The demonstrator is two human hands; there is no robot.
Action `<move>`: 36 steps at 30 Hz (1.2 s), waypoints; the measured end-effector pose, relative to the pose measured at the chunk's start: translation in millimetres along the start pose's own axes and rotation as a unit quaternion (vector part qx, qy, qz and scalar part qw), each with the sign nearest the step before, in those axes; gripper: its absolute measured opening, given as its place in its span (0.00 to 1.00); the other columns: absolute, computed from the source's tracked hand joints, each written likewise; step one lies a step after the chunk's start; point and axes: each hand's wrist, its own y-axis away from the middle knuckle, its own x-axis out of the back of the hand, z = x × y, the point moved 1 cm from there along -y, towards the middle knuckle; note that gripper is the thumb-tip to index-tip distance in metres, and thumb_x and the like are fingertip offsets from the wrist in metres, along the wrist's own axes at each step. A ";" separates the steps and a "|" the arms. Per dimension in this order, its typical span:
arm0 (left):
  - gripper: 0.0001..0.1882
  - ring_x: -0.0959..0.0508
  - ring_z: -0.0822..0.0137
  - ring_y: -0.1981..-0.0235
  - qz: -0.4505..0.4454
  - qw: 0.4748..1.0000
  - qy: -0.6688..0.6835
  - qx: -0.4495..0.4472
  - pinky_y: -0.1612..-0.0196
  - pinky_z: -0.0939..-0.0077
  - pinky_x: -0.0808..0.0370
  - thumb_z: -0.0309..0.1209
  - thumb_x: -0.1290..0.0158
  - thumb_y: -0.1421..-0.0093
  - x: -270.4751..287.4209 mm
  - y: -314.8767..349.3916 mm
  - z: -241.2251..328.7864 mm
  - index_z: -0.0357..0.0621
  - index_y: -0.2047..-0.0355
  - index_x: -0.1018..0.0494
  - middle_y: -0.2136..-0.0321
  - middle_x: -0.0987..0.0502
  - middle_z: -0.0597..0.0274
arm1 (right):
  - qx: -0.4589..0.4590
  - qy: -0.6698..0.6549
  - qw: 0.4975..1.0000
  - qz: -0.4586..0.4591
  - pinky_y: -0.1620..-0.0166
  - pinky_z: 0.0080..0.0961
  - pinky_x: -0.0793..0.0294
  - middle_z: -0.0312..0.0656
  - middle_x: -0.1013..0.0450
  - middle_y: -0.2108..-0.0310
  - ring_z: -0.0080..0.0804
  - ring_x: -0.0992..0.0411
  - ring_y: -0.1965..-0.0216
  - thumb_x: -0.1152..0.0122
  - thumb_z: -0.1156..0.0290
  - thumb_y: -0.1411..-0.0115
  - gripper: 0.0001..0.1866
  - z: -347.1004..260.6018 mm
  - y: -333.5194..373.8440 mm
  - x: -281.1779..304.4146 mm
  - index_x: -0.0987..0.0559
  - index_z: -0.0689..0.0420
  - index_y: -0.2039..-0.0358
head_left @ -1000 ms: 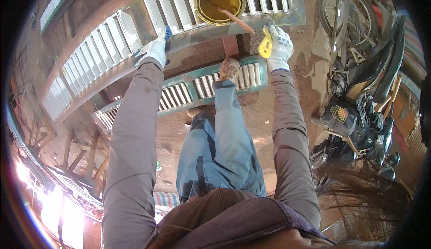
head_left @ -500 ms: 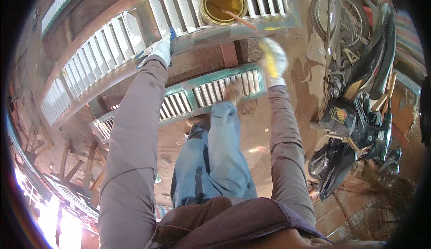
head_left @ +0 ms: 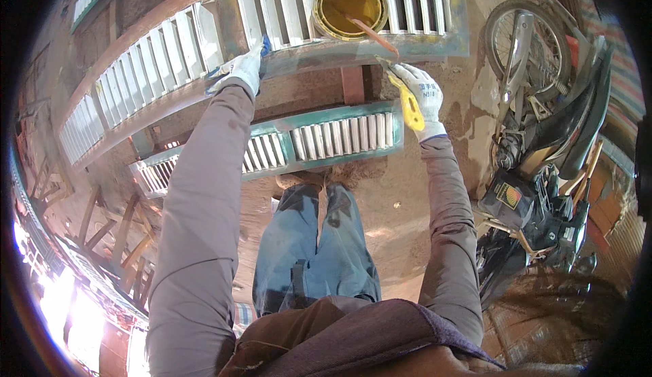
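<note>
Nearest your camera: brown and purplish cloth (head_left: pixel 380 336) is bunching below you, and your two grey-brown sleeves (head_left: pixel 193 241) are reaching forward.
Legs: your blue jeans (head_left: pixel 316 255) are showing between the sleeves, dark patches marking the knees.
Right hand: your white-gloved right hand (head_left: pixel 421 92) is gripping a yellow tool (head_left: pixel 411 111), whose dark tip is pointing toward the upper panel; whether it is touching the frame is not clear.
Left hand: your left hand (head_left: pixel 243 71), also gloved, is resting at the upper panel's near edge with fingers spread and blue showing at their ends; you cannot tell whether it is gripping anything.
Lower panel: a teal-framed panel (head_left: pixel 339 113) with pale slats is lying between your legs and the upper panel.
Upper panel: a long grey-framed panel (head_left: pixel 299 58) with white slats is stretching across beyond it, bending toward the left.
Tub: a round tub (head_left: pixel 348 36), yellow-brown inside, is standing on those slats; a reddish stick (head_left: pixel 372 34) is leaning over its rim toward your right hand.
Left side: wooden pieces (head_left: pixel 124 231) are standing aslant.
Right side: a motorcycle (head_left: pixel 570 126) is standing near a black bag (head_left: pixel 508 197), with a striped sheet (head_left: pixel 621 58) showing beyond.
</note>
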 end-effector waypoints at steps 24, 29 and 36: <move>0.49 0.39 0.43 0.39 0.031 0.999 0.000 -0.039 0.45 0.25 0.44 0.67 0.44 0.50 18.2 -51.7 -28.2 0.45 0.38 0.37 0.35 0.43 0.49 | 0.001 -0.021 0.995 0.095 0.50 0.31 0.25 0.35 0.23 0.56 0.35 0.25 0.54 0.38 0.67 0.46 0.17 88.6 -9.3 7.4 0.20 0.44 0.54; 0.49 0.40 0.43 0.39 -0.001 0.998 0.046 -0.044 0.45 0.24 0.45 0.66 0.45 0.49 20.2 -48.0 -22.0 0.42 0.38 0.37 0.36 0.42 0.48 | 0.025 0.114 0.992 0.043 0.51 0.30 0.25 0.33 0.25 0.53 0.34 0.26 0.53 0.41 0.69 0.47 0.21 88.0 -10.1 -6.2 0.22 0.40 0.50; 0.39 0.31 0.56 0.45 0.030 0.998 -0.060 0.011 0.43 0.46 0.35 0.61 0.51 0.40 -5.0 8.1 10.0 0.46 0.38 0.36 0.44 0.30 0.52 | -0.047 0.110 0.990 -0.074 0.50 0.29 0.27 0.32 0.25 0.52 0.34 0.27 0.53 0.42 0.66 0.46 0.19 -47.0 -12.9 -28.4 0.22 0.42 0.52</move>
